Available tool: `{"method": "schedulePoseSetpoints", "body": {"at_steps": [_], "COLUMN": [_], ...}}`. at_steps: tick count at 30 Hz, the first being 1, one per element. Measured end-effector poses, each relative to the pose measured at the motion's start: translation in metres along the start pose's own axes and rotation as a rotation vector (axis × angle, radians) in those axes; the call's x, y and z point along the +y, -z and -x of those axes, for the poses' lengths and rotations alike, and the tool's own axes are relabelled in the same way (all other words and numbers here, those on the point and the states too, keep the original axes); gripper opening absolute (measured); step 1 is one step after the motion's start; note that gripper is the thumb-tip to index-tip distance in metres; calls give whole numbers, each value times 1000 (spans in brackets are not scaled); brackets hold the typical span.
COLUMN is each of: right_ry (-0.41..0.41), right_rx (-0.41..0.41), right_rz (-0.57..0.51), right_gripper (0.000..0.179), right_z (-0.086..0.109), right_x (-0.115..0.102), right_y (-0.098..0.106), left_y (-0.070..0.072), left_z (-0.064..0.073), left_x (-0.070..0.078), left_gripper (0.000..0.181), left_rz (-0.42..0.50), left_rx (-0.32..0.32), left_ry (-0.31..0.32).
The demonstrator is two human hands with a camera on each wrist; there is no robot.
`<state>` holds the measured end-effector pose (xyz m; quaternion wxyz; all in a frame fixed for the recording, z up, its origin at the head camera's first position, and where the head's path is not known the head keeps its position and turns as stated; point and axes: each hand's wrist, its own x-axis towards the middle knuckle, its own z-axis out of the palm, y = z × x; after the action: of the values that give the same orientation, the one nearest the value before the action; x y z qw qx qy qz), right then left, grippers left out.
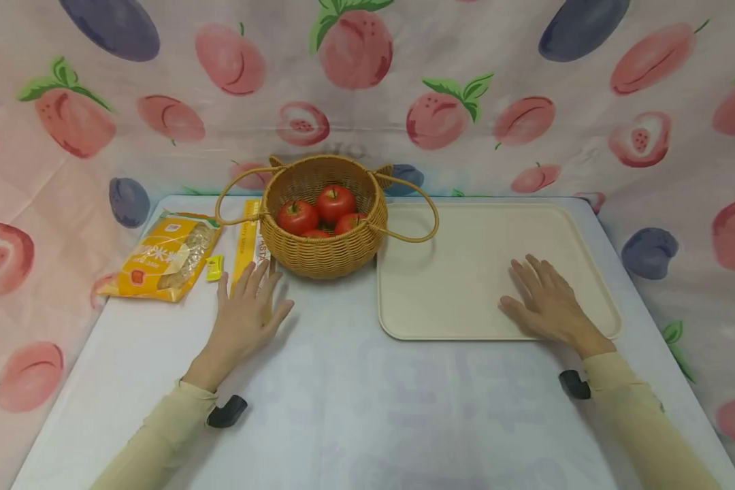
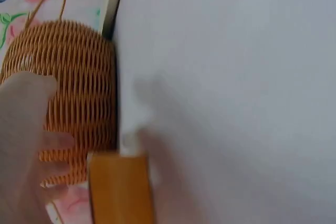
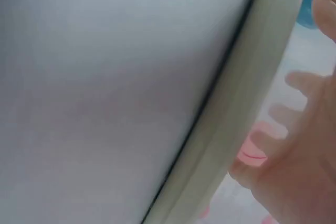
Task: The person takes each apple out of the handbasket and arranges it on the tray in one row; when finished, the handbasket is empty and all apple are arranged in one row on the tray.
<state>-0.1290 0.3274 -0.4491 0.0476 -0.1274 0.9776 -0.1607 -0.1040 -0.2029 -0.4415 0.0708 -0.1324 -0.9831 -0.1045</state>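
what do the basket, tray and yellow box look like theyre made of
Basket: woven, honey-brown wicker or rattan with a slight sheen; rows of strands show, though plastic cane could look alike.
Tray: probably moulded plastic, beige and dull, with rounded corners and a raised rim.
Box: likely printed card; it has flat faces and straight edges, its gloss hard to judge.

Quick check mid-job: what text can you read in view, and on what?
"PASTA", seemingly, on the yellow box.
"curry sauce", small and less certain, same box.
Orange bag: large white lettering, not legible; smaller print too small.
Small yellow packet: print too small.
Backdrop: faint marks, unreadable.
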Motion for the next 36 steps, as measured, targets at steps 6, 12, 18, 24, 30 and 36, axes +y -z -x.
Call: {"method": "schedulePoseSetpoints", "body": {"at_steps": [6, 12, 18, 24, 30, 36], "right_ry": [20, 40, 94, 176, 256, 327], "right_rx": [35, 27, 46, 105, 175, 233], "right_rz": [-115, -155, -189, -201, -220, -203], "right_gripper": [68, 64, 60, 53, 44, 39], "right_z": [-8, -14, -26, -40, -51, -67], "right_x": [-8, -23, -39, -56, -70, -87], "right_y": [-3, -4, -5, -2, 0, 2], "left_y": [-18, -40, -53, -63, -72, -79], "left_z": [6, 7, -3, -16, -24, -25], "left_x": [33, 67, 93, 110, 123, 126], "left_gripper": [41, 33, 38, 42, 45, 45], "left_rz": [160, 274, 379, 451, 466, 448], "left_rx": [163, 136, 71, 34, -10, -9], "left_ry": [-144, -240, -279, -348, -380, -397]}}
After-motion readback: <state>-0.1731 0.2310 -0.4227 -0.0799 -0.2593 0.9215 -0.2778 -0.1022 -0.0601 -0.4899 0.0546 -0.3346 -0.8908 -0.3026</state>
